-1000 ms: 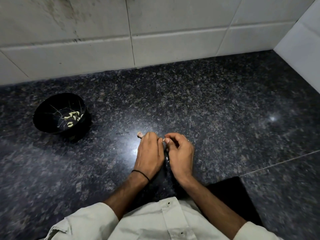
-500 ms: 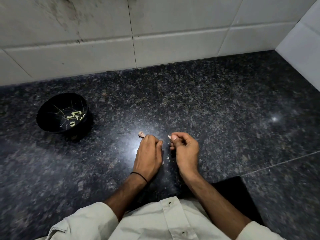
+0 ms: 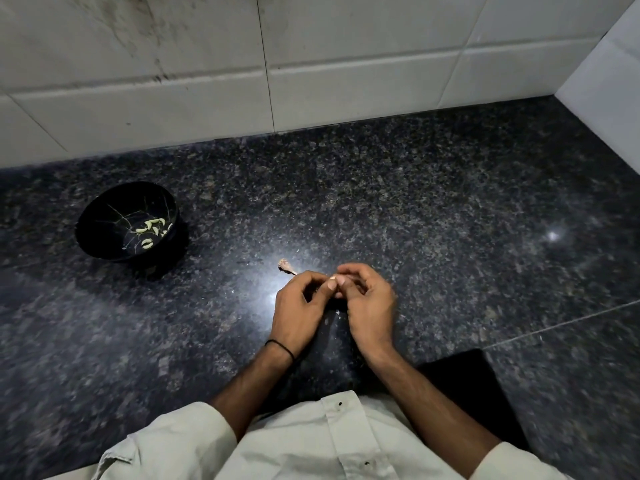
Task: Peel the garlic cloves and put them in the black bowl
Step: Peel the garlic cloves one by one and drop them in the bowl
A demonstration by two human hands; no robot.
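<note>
The black bowl (image 3: 100, 209) stands on the dark granite counter at the left, with several peeled pale cloves (image 3: 152, 227) inside it. My left hand (image 3: 298, 308) and my right hand (image 3: 372, 306) meet at their fingertips in the middle of the counter. Both pinch a small pale garlic clove (image 3: 332, 279), which the fingers mostly hide. A dry garlic stem piece (image 3: 285, 265) lies on the counter just beyond my left hand.
White tiled walls (image 3: 346, 81) close off the counter at the back and at the right. Small skin flakes (image 3: 337, 311) lie under my hands. A black patch (image 3: 481, 393) shows at the counter's near edge by my right forearm.
Half a second ago my hands were a little apart. They have come together again, fingertips touching around the clove, and my left fingers have uncurled a bit.
</note>
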